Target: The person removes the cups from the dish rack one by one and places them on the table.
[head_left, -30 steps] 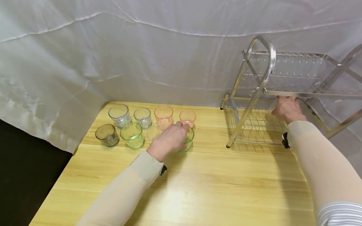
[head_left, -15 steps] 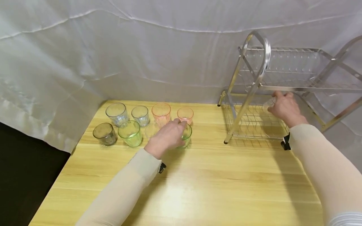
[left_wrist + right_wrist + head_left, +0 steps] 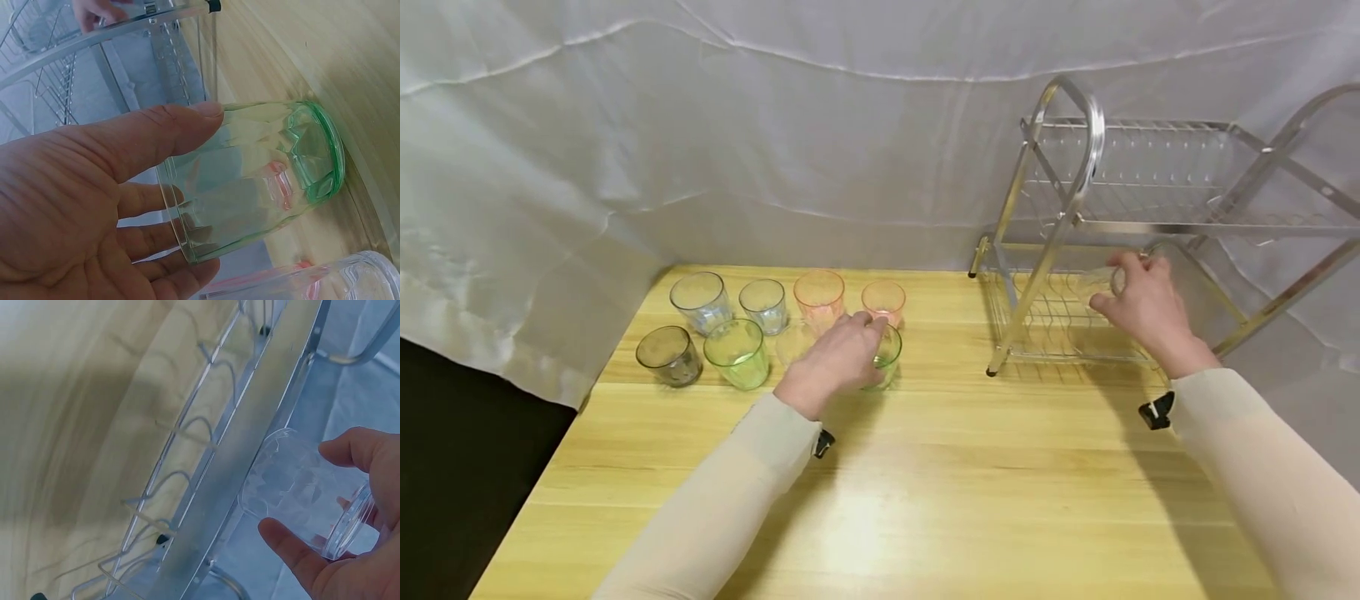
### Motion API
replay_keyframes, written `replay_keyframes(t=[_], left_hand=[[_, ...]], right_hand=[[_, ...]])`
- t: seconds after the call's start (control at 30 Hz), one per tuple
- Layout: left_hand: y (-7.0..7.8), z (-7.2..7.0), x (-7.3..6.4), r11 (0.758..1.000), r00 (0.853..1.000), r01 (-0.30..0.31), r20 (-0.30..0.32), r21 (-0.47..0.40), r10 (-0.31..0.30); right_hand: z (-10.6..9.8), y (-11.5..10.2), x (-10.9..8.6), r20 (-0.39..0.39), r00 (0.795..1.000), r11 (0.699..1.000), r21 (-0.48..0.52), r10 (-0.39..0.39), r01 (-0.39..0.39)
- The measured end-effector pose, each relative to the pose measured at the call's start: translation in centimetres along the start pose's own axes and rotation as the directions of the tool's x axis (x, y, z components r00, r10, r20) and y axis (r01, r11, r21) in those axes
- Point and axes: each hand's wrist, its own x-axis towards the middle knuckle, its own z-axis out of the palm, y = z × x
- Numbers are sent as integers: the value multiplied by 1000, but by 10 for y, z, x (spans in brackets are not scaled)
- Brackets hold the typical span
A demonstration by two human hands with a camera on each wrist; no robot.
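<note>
My left hand (image 3: 838, 362) holds a small green glass (image 3: 262, 181) from above, thumb on one side of its rim and fingers on the other. The glass stands upright on the table. On the right, my right hand (image 3: 1150, 304) reaches into the lower level of the metal dish rack (image 3: 1086, 158). There it holds a clear glass (image 3: 294, 481) between thumb and fingers, the thick base toward the palm and the rim pointing away. Another clear glass (image 3: 793, 340) stands just left of my left hand, which partly covers it.
Close behind my left hand stand a small pink glass (image 3: 883, 298) and a larger pink one (image 3: 820, 293). Further left are two bluish glasses (image 3: 700, 302), a larger green glass (image 3: 736, 354) and a dark grey glass (image 3: 670, 357). A pale curtain (image 3: 850, 150) hangs behind the table.
My right hand has come a little forward from under the upper shelf, and the clear glass in it now shows more. My left hand has stayed at the small green glass.
</note>
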Motion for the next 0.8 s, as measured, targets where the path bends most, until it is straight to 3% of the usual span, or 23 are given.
replay_keyframes(t=[0.47,0.8], left_hand=[[0,-2,-2,1000,1000,-1,-7,-19,1],[-1,0,-3,999,1000,-6,-17,-52,5]], right_hand=[[-1,-30,-53,-41,998,996,61,-57,60],[5,-34,-84,-70,994,992,82,-88,94]])
